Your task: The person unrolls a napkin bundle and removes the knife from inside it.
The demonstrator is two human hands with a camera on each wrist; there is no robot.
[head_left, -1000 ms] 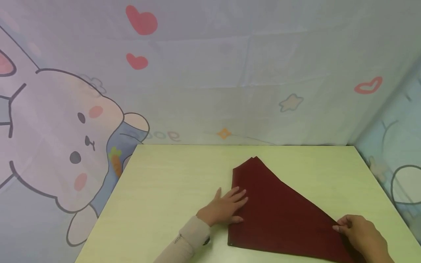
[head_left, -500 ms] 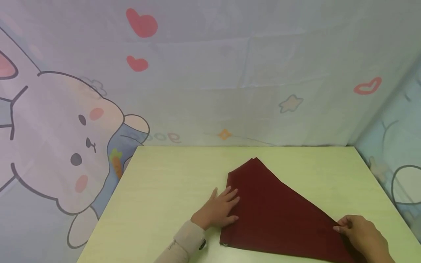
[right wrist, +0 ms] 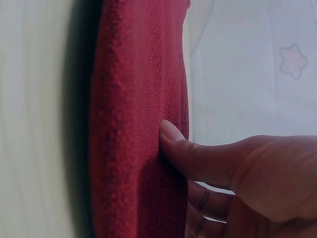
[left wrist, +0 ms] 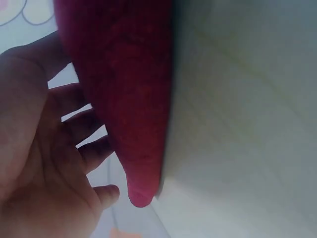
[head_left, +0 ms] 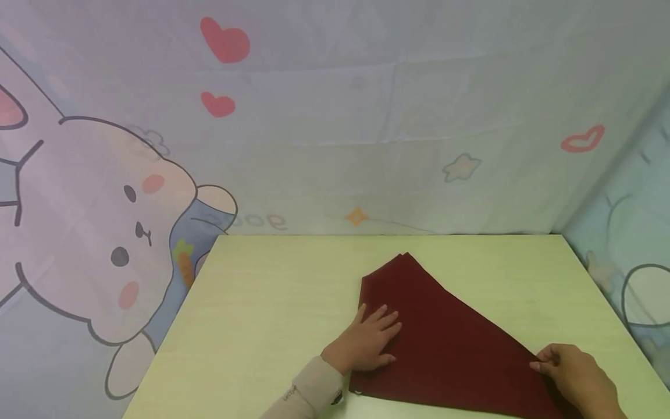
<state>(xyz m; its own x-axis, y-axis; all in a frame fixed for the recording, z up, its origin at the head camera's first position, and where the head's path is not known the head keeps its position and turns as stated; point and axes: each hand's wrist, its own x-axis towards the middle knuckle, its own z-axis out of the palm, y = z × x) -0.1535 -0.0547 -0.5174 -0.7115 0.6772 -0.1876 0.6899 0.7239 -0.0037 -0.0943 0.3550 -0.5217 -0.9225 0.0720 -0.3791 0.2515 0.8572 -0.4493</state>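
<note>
A folded dark red cloth lies flat, narrow at its far corner and wide toward the near edge. My left hand rests on its left part with the fingers spread. In the left wrist view, the straight fingers of that hand reach onto the cloth's upper side. At the cloth's right slanted edge, my right hand pinches the fabric between thumb and fingers. The right wrist view has the thumb of this hand pressed on top of the cloth, its fingers partly hidden beneath.
The pale yellow-green table bears the cloth on its right half. Behind it hangs a light backdrop printed with hearts and a large rabbit. A side sheet borders the table's right edge.
The cloth's left edge has shifted left, carried by my left hand. That hand has since slid back to the right, farther onto the cloth. My right hand keeps its pinch in place.
</note>
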